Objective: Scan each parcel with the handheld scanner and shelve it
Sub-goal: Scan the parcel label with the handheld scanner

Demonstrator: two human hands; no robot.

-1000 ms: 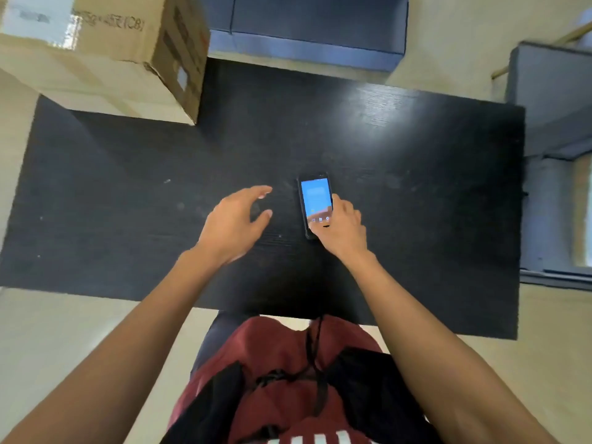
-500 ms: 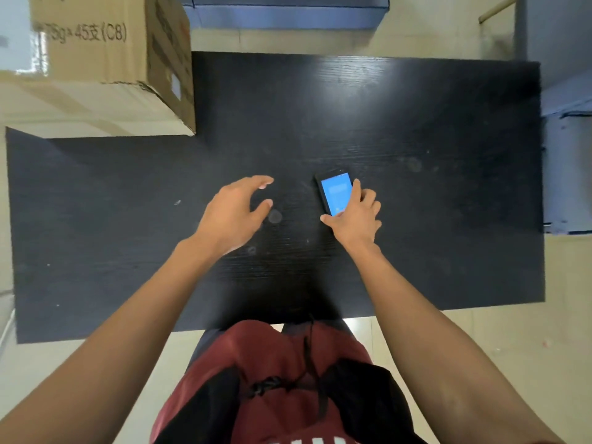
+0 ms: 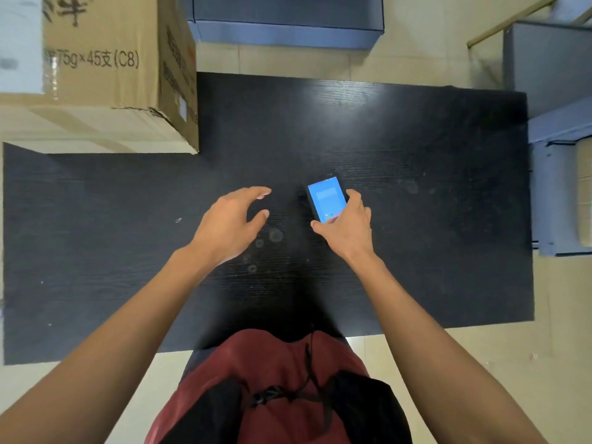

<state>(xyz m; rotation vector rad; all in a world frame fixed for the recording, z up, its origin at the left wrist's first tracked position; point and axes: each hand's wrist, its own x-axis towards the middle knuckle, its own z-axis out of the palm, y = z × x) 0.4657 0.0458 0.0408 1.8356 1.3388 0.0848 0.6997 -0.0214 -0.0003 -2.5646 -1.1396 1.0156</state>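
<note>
The right hand [image 3: 347,227] grips the scanner [image 3: 326,198] by its near end, thumb on the left edge and fingers curled round the right edge. The blue screen faces up and the device is turned with its far end toward the left. One second ago the scanner lay flat on the table [image 3: 416,219] and pointed straight away, with the fingers only on its lower part; now it is more tilted, and it seems lifted off the table. The left hand [image 3: 230,224] hovers over the table, just left of the scanner, fingers spread and bent loosely, holding nothing, much as before. A cardboard box [image 3: 96,78] stands on the far left corner of the table, well apart from both hands.
</note>
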